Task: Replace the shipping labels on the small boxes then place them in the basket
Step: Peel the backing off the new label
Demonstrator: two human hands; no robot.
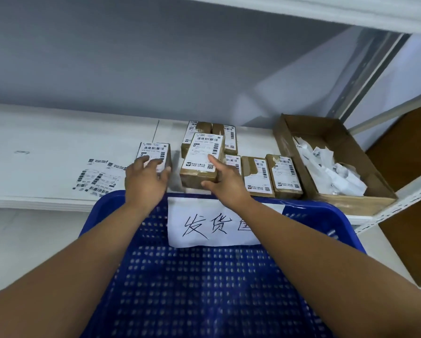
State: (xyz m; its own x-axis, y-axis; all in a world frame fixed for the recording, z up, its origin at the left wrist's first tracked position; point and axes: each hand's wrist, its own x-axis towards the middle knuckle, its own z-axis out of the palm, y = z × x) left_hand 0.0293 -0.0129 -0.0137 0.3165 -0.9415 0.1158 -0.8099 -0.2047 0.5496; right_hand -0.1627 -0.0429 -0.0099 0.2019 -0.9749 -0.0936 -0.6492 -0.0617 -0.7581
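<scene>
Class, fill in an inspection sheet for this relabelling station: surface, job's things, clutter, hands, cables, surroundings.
Surface: white shelf, carrying boxes and papers.
Job's things: left box; middle box; more small boxes to the right and behind; label sheets at the left; blue basket in front, with a paper sign inside.
Clutter: cardboard tray of peeled paper scraps.
Hands: left hand holds the left box from above; right hand grips the middle box.
Cables: nothing seen.
Surroundings: grey wall; metal rack upright.
</scene>
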